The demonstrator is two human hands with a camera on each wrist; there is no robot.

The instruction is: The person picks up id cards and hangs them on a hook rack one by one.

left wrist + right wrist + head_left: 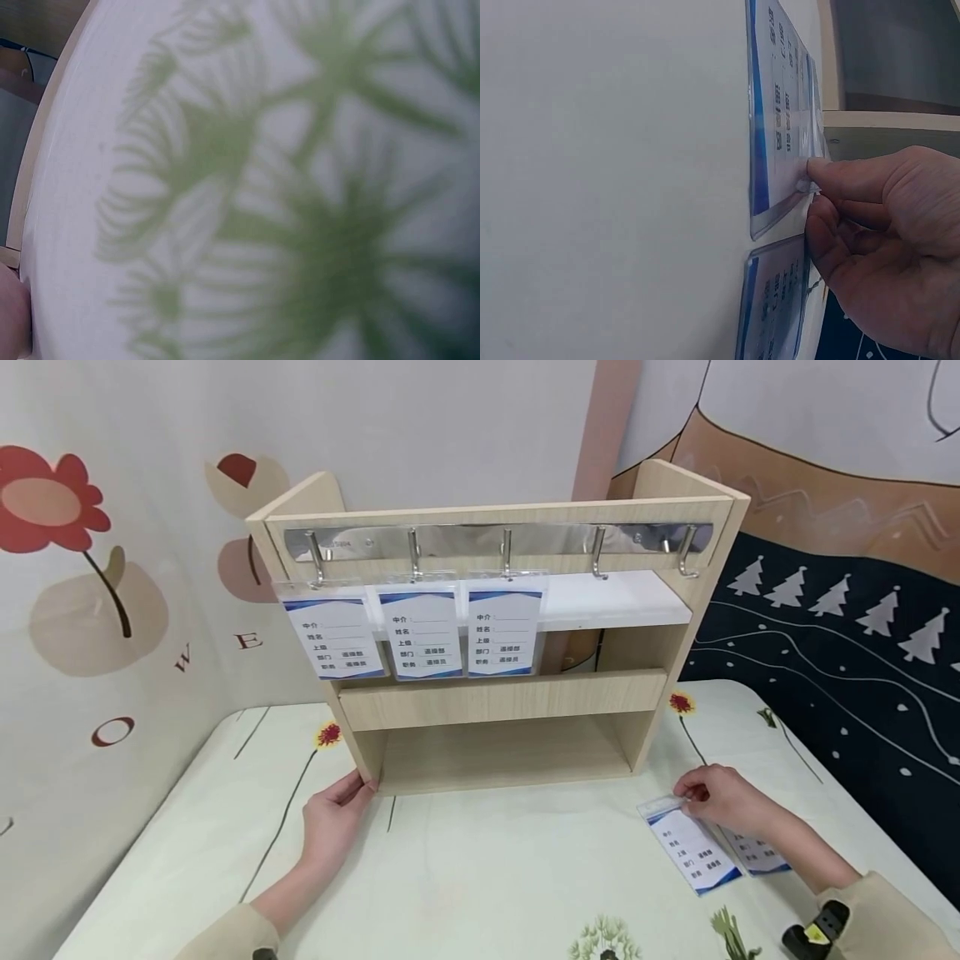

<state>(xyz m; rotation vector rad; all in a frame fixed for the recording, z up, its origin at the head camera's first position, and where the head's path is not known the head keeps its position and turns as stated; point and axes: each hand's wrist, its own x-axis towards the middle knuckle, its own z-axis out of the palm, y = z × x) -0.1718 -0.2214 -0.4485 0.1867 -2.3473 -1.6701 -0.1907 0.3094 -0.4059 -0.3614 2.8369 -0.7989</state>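
A light wooden shelf rack (495, 697) stands on the table, with a metal hook rail (480, 539) across its top. Three blue-and-white badge cards (420, 633) hang from the left hooks; the two right hooks (686, 556) are bare. My left hand (352, 789) rests on the table, fingers straight against the rack's lower left corner. My right hand (684, 795) pinches the top edge of a badge card (693, 852) lying on the table at the right. A second card (761, 856) lies beside it. In the right wrist view, thumb and finger (814, 191) nip the clear sleeve of the card (780, 127), with the other card (772, 300) below.
A pale tablecloth (262, 187) with green plant prints covers the table. A flower-patterned cloth (90, 568) hangs at the left and back, a dark one with white trees (847, 635) at the right. A black and yellow device (813, 935) sits at my right wrist.
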